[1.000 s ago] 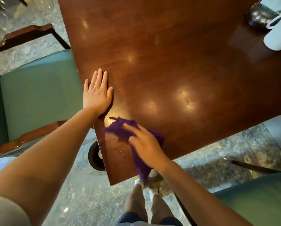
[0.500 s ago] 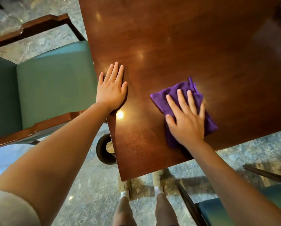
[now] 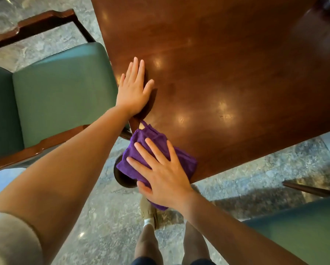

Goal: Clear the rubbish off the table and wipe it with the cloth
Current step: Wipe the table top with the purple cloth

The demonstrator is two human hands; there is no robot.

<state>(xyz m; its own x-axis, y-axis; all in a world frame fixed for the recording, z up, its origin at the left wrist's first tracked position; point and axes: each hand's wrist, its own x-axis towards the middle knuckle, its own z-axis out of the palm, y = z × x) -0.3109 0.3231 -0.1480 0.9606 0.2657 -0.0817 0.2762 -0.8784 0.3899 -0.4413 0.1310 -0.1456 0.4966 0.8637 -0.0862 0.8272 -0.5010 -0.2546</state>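
Right hand (image 3: 160, 175) is laid flat, fingers straight and spread, on the purple cloth (image 3: 141, 148). The cloth is pressed onto the near corner of the dark wooden worktop (image 3: 227, 64), with its left and near parts overhanging the edge. Left hand (image 3: 134, 88) is placed palm-down, fingers straight and together, on the worktop's left edge, just beyond the cloth and apart from it. A green-cushioned chair (image 3: 60, 92) is seen beside that edge.

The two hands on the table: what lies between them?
In the head view, only a short bare stretch of table near its corner lies between the left hand and the purple cloth under the right hand.
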